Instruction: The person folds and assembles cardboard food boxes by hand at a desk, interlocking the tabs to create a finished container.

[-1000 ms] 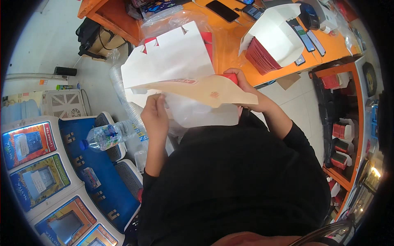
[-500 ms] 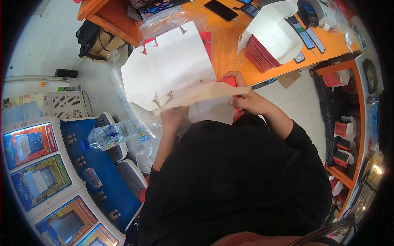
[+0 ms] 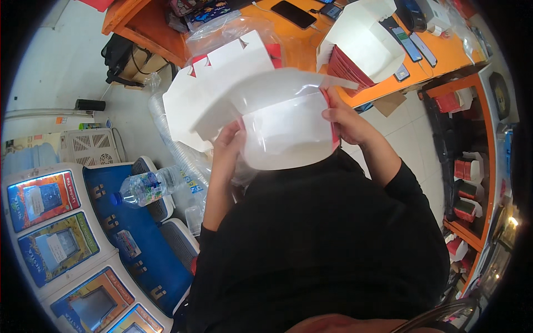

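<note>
Holding a flat white cardboard box sheet (image 3: 277,119) close to the chest, left hand (image 3: 230,145) pinching its left edge, right hand (image 3: 344,119) gripping its right edge. Lying farther left, a clear plastic water bottle (image 3: 145,187). Standing beyond, an orange wooden desk (image 3: 302,41).

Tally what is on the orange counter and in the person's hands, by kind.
White cardboard box being folded, held by left hand and right hand: 1
Flat white box blanks in plastic: 1 stack
Open white box of red items: 1
Phones: 3 visible
Total: 6
</note>
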Available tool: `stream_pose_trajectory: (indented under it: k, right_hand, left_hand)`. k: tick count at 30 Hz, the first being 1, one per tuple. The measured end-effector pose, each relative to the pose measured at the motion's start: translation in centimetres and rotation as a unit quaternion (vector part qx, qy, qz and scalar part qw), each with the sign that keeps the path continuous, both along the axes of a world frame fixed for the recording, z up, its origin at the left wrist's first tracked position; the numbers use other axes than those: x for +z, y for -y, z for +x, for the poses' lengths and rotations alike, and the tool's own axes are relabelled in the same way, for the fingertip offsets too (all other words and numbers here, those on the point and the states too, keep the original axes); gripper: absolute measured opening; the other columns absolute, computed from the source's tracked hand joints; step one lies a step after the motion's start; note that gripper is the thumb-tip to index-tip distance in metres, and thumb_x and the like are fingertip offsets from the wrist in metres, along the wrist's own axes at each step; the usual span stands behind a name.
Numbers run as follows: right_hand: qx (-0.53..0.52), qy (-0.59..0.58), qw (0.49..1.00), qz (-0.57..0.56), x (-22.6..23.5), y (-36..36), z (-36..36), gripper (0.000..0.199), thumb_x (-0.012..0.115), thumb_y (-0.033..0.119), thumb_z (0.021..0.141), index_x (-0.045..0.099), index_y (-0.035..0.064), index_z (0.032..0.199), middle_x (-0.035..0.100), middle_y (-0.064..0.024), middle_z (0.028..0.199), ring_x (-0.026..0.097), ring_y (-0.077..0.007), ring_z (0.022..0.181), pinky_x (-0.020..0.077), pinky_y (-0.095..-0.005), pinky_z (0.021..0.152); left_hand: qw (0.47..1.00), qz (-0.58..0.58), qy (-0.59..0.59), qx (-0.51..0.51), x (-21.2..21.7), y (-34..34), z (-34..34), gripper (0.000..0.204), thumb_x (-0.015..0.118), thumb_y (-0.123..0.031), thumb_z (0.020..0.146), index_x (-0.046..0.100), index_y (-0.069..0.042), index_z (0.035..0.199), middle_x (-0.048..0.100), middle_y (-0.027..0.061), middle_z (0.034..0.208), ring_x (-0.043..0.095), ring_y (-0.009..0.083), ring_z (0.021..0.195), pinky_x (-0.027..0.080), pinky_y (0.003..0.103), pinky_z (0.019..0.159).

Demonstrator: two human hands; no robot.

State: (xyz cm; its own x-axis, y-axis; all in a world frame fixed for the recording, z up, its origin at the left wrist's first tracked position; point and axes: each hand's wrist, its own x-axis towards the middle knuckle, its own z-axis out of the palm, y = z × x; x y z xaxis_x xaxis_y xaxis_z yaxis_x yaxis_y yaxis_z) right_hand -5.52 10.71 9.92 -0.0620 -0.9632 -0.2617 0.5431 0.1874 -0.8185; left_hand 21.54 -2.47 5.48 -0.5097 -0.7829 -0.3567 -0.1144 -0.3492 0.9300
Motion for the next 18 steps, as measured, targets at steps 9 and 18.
stream_pose_trajectory:
  k: [9,18]
  right_hand:
    - [-0.032,0.103,0.994,-0.005,2.4,-0.1,-1.6,0.072,0.058,0.025,0.084,0.028,0.0037,0.146,0.052,-0.0146,0.132,0.061,-0.0216,0.111,0.0559,-0.0364,0.088]
    - [-0.030,-0.042,0.979,-0.196,4.5,-0.6,-4.6,0.118,0.075,0.061,0.073,0.010,0.0018,0.153,0.021,-0.0168,0.154,0.027,-0.0251,0.142,0.0296,-0.0419,0.112]
  left_hand:
    - [0.991,-0.004,-0.131,-0.036,3.3,1.0,-1.3,0.099,0.066,-0.053,0.082,0.021,0.004,0.149,0.035,0.0165,0.149,0.042,0.0287,0.133,0.030,0.038,0.112]
    - [0.915,-0.334,-0.071,-0.215,8.2,-0.9,-3.6,0.139,0.077,-0.066,0.064,-0.004,0.006,0.151,0.004,0.0276,0.156,0.022,0.0322,0.144,0.019,0.044,0.116]
